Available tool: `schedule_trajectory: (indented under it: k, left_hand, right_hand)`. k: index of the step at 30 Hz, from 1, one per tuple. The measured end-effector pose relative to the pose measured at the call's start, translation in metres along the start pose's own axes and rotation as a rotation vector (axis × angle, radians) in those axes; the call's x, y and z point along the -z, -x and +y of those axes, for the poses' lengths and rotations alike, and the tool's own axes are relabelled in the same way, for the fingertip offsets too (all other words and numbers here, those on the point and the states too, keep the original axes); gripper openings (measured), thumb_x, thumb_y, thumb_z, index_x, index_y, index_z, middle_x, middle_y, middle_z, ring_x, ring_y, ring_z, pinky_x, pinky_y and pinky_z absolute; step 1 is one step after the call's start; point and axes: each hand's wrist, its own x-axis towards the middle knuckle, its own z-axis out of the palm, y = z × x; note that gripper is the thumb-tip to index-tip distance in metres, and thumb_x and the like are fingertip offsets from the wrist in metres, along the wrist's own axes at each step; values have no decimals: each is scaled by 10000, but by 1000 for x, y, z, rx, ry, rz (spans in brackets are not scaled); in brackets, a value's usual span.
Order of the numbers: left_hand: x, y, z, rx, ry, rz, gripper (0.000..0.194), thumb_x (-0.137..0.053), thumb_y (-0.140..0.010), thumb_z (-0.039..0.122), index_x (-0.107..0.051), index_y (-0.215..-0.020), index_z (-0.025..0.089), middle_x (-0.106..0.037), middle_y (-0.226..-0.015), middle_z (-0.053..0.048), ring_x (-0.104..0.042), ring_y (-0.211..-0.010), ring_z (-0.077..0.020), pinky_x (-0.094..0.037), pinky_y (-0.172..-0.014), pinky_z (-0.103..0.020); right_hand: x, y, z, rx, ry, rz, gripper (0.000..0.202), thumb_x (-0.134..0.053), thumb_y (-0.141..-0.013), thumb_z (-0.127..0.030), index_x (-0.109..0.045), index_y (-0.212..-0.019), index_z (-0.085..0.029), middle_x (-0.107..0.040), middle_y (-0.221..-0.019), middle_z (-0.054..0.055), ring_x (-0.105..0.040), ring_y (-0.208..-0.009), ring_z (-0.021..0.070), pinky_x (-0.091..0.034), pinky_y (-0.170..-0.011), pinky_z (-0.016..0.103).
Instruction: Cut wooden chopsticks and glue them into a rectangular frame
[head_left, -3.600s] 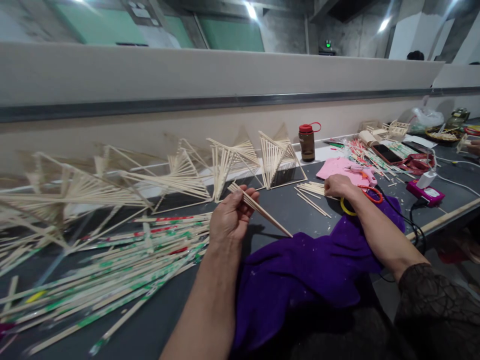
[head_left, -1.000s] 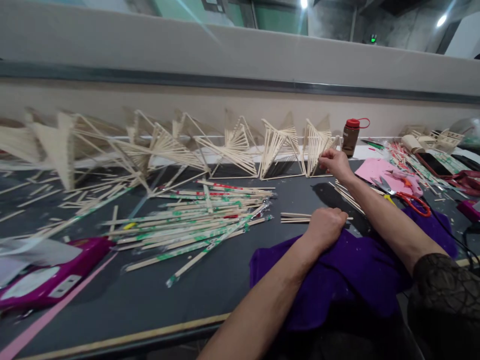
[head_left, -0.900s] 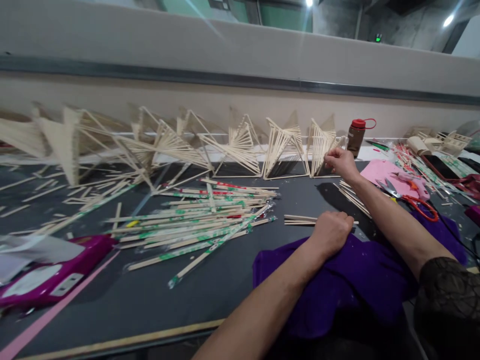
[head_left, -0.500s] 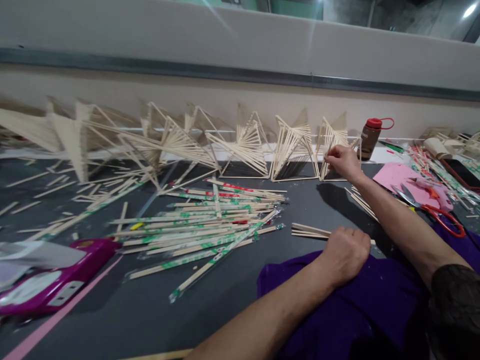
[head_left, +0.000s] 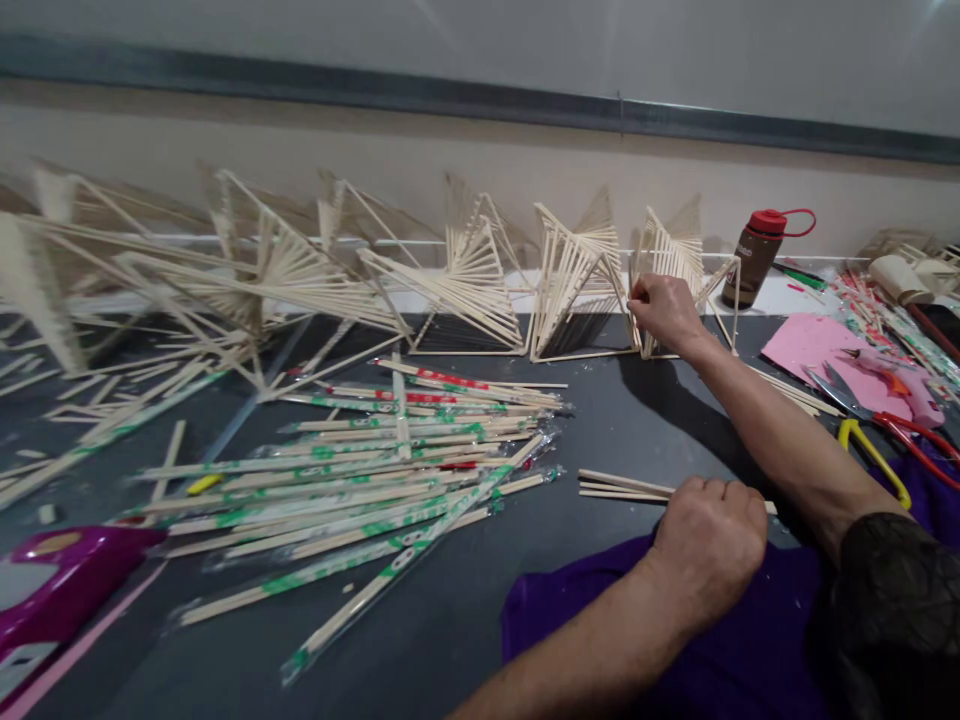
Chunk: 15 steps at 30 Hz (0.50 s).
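Observation:
My left hand [head_left: 709, 535] is closed round a few bare wooden sticks [head_left: 619, 487] low over the purple cloth [head_left: 555, 605]; their ends poke out on both sides of the fist. Farther back, my right hand [head_left: 666, 308] is pinched at the left edge of the rightmost stick structure [head_left: 667, 240]; whatever its fingertips hold is too small to make out. Just left of it stands another twisted stick structure [head_left: 574, 280]. Several wrapped chopsticks [head_left: 390, 490] lie in a heap on the dark table [head_left: 420, 650].
More stick structures [head_left: 465, 280] line the wall to the left. A brown bottle with a red lid [head_left: 754, 258] stands at the back right. Scissors [head_left: 840, 390], pink sheet [head_left: 799, 345] and yellow-handled tool [head_left: 874, 460] lie right. A magenta device [head_left: 82, 570] sits front left.
The view has tilted down and shifted. My right hand has moved slightly left relative to the rightmost structure. My left hand still grips the sticks.

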Motion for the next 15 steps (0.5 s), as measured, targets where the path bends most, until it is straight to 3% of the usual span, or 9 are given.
schedule_trajectory:
  k: [10,15]
  left_hand:
    - [1,5,-2,10,-22,63,110,-516,-895,151,-623,-901,126,-628,-704,-47,-596,-632,-181,-426,-547,-313]
    - [1,5,-3,15,-18,36,99,-530,-888,155,-625,-906,129,-634,-709,-49,-600,-632,-186,-432,-546,-314]
  right_hand:
    - [-10,1,3,15,116,-52,182,-539,-818,-141,-719,-847,-143,-707,-825,83,-635,-828,202,-420,-718,271]
    - [-13,0,5,26,112,-67,210,-511,-841,-157,-720,-861,-137,-719,-853,95,-637,-837,201,-411,-714,268]
